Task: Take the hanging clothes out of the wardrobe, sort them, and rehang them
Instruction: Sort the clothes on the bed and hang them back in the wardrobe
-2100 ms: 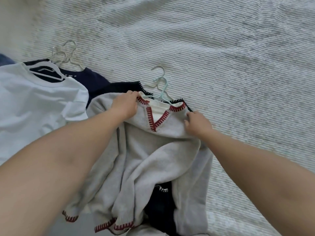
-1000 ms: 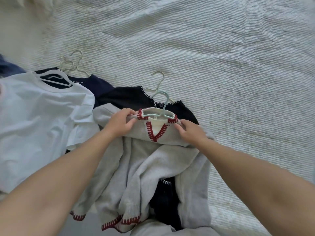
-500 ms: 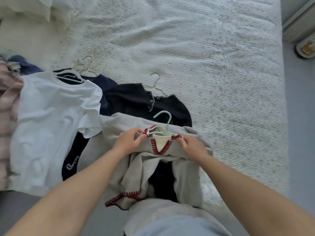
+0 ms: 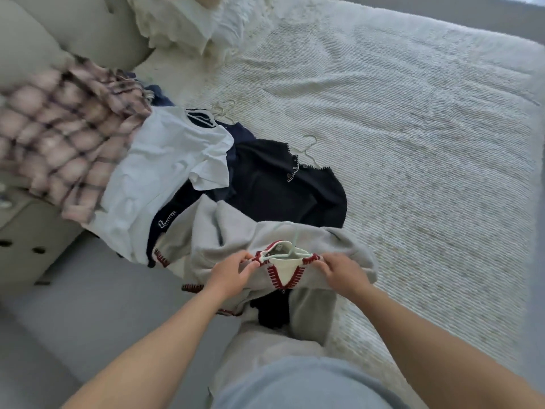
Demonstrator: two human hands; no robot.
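Both hands at grey sweater collar (neck label unreadable)

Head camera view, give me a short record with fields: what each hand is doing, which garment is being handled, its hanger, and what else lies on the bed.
left hand: pinches the left side of the neckline
right hand: pinches the right side of the neckline
garment in hand: grey sweater with red-stitched V-neck, partly lying on the bed
hanger: pale green, inside the neckline, hook up
other clothes on the bed: black cardigan, white T-shirt, plaid shirt, all left of or behind the sweater
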